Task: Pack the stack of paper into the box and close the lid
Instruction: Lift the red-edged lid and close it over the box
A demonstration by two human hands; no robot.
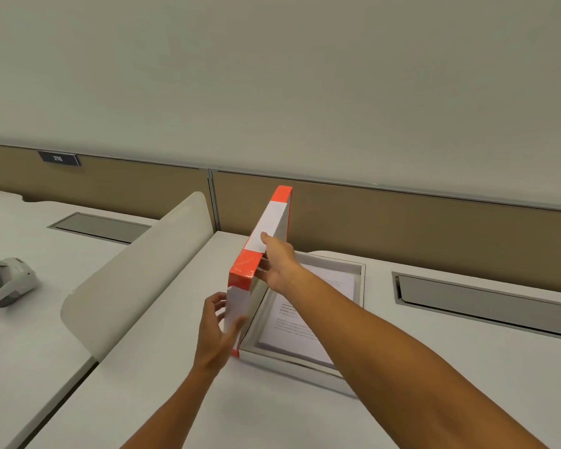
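Both hands are gripping the orange-and-white lid [266,234], standing it on edge: left hand [219,332] near end, right hand [277,264] top. Paper [305,306] is lying in the open box [362,280].

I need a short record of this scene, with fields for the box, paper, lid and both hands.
box: open white box on the desk
paper: printed stack lies inside the box
lid: orange and white lid, stood on edge along the box's left side, not yet closed
left hand: left hand grips the lid's near end
right hand: right hand holds the lid's upper edge
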